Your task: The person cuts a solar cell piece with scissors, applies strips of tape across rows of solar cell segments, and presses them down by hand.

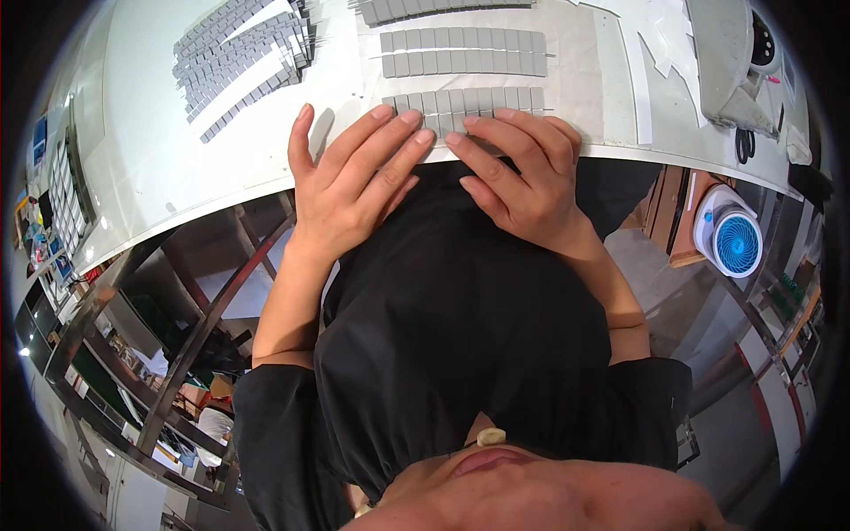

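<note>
A strip of narrow grey rectangular pieces point(496, 99) lies crosswise near the front edge of the white table. Thin wire-like ends stick out past its right side. My left hand point(354, 181) rests its fingertips on the strip's left part and near edge, fingers apart, thumb side lifted off to the left. On the middle and right part lie the fingertips of my right hand point(531, 177), with its fingers bent and spread. Neither hand grasps anything. Just beyond lies a similar grey strip point(465, 51), and farther back another grey strip point(434, 9) is partly cut off.
At the back left, several grey strips lie in an overlapping pile point(239, 53). White cut scraps point(660, 44), a greyish container point(730, 62) and black-handled scissors point(745, 144) are on the right. A blue and white fan point(737, 241) stands below the table's right side.
</note>
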Available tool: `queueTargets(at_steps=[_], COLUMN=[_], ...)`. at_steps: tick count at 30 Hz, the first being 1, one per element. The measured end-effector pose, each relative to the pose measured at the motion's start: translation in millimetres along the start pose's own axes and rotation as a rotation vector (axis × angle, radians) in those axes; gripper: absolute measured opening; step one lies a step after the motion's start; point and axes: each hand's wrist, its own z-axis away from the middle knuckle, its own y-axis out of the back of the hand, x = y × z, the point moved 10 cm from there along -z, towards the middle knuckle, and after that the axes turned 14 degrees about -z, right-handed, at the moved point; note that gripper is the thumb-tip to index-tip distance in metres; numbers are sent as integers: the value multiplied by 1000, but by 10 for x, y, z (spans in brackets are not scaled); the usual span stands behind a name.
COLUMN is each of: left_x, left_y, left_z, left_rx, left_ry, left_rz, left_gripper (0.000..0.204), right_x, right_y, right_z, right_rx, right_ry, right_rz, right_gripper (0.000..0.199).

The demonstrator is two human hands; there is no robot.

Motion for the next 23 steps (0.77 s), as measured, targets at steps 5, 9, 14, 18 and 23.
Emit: queueTargets(at_steps=[5,9,14,18,23], left_x=[34,32,34,35,39], left_y=[-59,-62,-60,-59,-76], left_z=[-26,-26,-24,-27,-16], left_rx=[-56,-54,-45,-46,-40], left_ry=[-10,-7,-6,-8,-8], left_rz=[-96,-100,-103,-104,-106], left_gripper=[47,47,48,48,48], right_x=[5,8,9,10,24], right_y=[-15,-20,-20,-19,-39], right_z=[2,3,4,9,34], right_rx=[-3,1,4,9,-4], right_ry=[-4,-5,-10,-2,15], right_rz=[27,27,27,27,49], right_gripper=[36,36,36,38,34])
